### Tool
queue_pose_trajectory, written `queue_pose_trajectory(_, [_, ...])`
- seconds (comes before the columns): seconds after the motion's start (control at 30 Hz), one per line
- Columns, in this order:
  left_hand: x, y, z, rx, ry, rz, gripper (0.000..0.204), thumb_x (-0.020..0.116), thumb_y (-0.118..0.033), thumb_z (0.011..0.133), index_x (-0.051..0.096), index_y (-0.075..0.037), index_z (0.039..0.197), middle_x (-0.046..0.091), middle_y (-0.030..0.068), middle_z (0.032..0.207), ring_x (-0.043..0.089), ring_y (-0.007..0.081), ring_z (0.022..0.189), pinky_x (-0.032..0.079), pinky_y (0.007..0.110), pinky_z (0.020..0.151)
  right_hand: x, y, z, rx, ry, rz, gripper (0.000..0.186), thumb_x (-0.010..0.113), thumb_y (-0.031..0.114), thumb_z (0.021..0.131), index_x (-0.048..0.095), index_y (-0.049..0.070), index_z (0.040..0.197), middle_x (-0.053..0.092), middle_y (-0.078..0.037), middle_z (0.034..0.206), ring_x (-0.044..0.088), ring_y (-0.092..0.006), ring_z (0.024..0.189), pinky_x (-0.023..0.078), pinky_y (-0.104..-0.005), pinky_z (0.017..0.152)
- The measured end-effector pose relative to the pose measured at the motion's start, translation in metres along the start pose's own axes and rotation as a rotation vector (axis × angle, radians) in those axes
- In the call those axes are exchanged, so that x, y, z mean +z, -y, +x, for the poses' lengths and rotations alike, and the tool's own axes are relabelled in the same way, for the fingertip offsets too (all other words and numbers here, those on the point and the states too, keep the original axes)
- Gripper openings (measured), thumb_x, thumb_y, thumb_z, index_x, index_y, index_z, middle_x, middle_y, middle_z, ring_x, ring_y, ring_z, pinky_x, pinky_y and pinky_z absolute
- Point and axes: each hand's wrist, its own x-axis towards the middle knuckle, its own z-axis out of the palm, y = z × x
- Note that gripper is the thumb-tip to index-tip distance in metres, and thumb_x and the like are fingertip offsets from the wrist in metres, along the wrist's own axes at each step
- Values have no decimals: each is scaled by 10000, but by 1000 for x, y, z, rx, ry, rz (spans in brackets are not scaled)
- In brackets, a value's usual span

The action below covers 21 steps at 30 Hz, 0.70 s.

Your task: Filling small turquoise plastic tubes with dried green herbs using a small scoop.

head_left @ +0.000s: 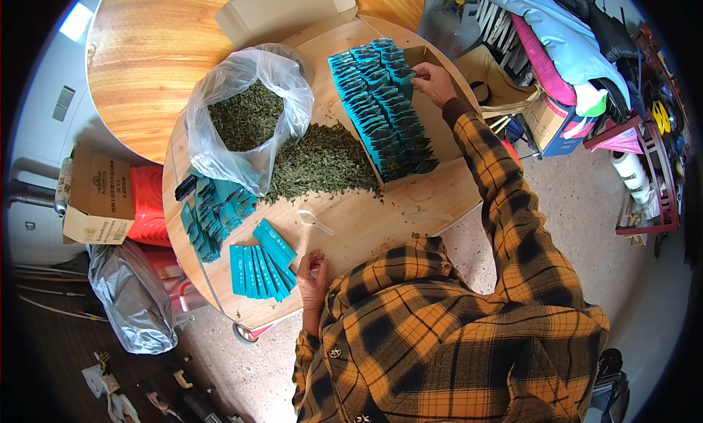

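Note:
My right hand (433,83) reaches to the far right of the round table, its fingertips pinching the edge of a small teal packet (402,77). That packet is at the side of an open cardboard box (445,134), where several rows of teal packets (377,108) stand tightly packed. My left hand (313,280) rests at the near table edge with its fingers curled, and no held thing shows. Just left of it, several flat teal packets (253,271) lie fanned out. A white plastic spoon (315,222) lies beyond that hand.
Dried green leaves (322,167) are heaped mid-table, beside a clear plastic bag (201,123) with more inside. Another pile of teal packets (216,211) lies at the left. A cardboard carton (99,196) stands left of the table; a shelf (648,181) stands at the far right.

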Motion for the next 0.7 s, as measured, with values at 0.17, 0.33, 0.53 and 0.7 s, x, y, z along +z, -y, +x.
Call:
queue_pose_trajectory(0.17, [-1, 1, 0, 5, 8, 29, 271, 630, -19, 847, 572, -14, 1111, 632, 41, 923, 572, 103, 806, 474, 248, 743, 0, -8, -1, 59, -3, 88, 183, 632, 18, 826, 623, 26, 1008, 657, -45, 867, 627, -121, 743, 510, -247, 657])
queue_pose_trajectory(0.33, [-1, 2, 0, 6, 10, 43, 270, 629, -15, 849, 570, -18, 1112, 629, 38, 926, 571, 103, 812, 473, 250, 752, 3, -11, -3, 107, -35, 151, 199, 628, 25, 829, 630, 29, 1027, 667, -50, 887, 641, -128, 761, 508, -245, 643])
queue_pose_trajectory(0.53, [-1, 2, 0, 2, 9, 36, 270, 627, -14, 850, 568, -17, 1114, 625, 37, 927, 566, 103, 815, 469, 247, 760, 3, -10, -4, 130, -6, 171, 246, 642, 35, 809, 626, 35, 1054, 669, -52, 914, 645, -129, 765, 504, -244, 630])
queue_pose_trajectory(0.7, [-1, -4, 0, 17, 11, 43, 274, 628, -14, 848, 567, -15, 1115, 622, 37, 926, 567, 105, 811, 472, 249, 751, 4, -1, -13, 115, 24, 45, 435, 683, 79, 771, 563, 43, 1188, 660, -63, 978, 636, -126, 730, 475, -238, 572])
